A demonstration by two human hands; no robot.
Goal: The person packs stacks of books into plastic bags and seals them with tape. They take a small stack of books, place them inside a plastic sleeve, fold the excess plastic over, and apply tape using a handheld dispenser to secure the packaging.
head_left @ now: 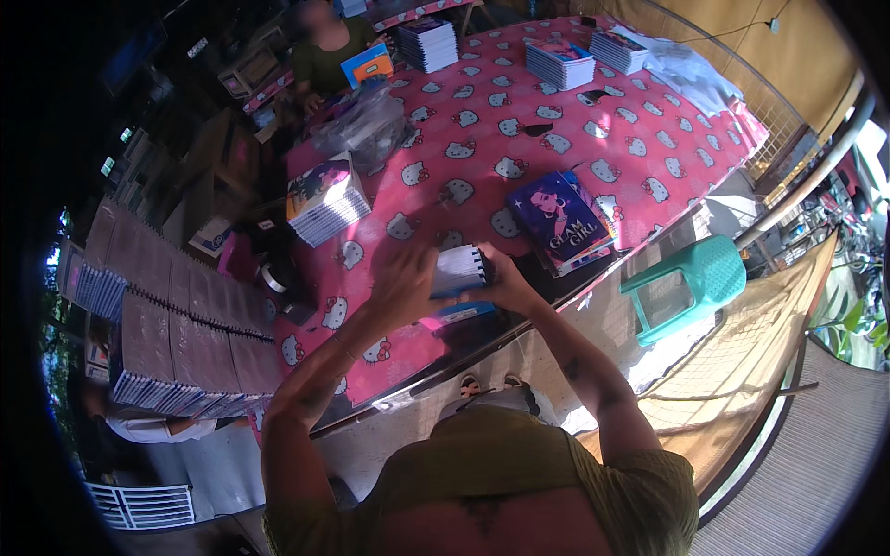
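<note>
Near the front edge of the table, a small notebook [458, 270] with ruled-looking white pages and black binding along its right side is between my hands. My left hand [411, 289] grips its left side, fingers bent over the edge. On the bound side, my right hand [508, 285] closes round it, thumb toward the pages. Below it lies a blue-covered book or notebook [466, 310], partly hidden by my hands. To the right rests a stack of purple illustrated notebooks [562, 218], slightly fanned at its lower edge.
A pink cartoon-cat cloth covers the table [445, 116]. Left of my hands stand a notebook stack [328, 201], a tape roll [274, 277] and large plastic-wrapped notebook piles [190, 343]. Across the table, another person [332, 46] handles a blue-and-orange book. A green stool [691, 287] stands at right.
</note>
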